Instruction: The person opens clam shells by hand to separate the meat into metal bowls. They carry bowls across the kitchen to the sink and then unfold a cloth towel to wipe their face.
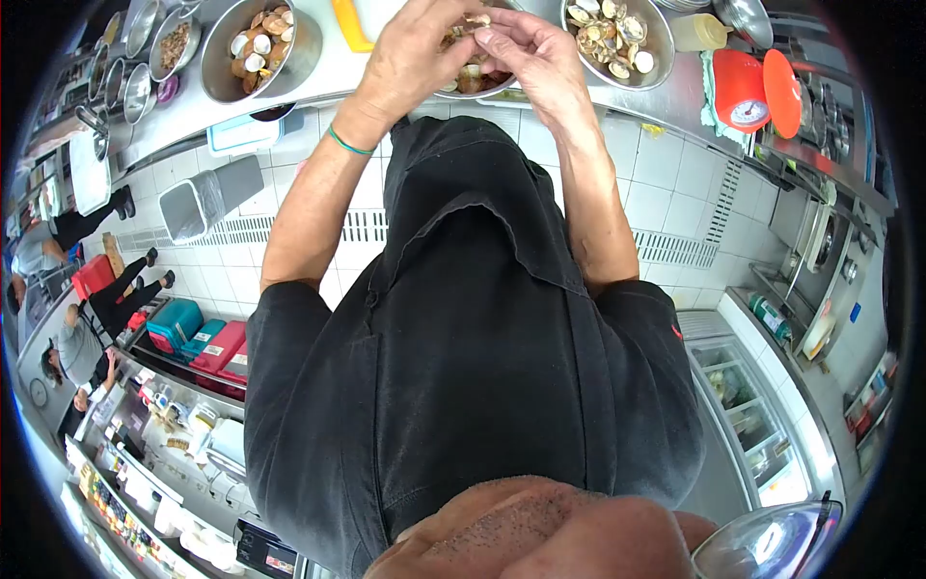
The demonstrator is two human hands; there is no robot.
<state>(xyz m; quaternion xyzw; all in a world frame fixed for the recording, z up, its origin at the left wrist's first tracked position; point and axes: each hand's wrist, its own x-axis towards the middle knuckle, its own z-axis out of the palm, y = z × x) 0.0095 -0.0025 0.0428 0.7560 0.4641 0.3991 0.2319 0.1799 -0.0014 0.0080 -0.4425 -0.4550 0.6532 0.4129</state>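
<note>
My left hand [410, 53], with a green band on its wrist, and my right hand [535, 58] meet over a metal bowl [487, 94]. Fingers of both are closed around a small pale clam [477, 18], partly covered by the fingertips. Below them, the bowl's contents are mostly hidden; some shell and darker pieces show. To the left stands a deep metal pot [307, 58] of brown and white clams [255, 63]. On the right, another metal bowl [659, 72] holds opened clam shells [610, 37]. A yellow object [351, 26] lies beside my left hand.
A red kitchen scale [741, 92] sits at the right on a green cloth, near a squeeze bottle [698, 32]. Several metal bowls [176, 45] crowd the counter's left end. A lined grey bin [207, 198] stands on the floor. Other people [87, 338] are at far left.
</note>
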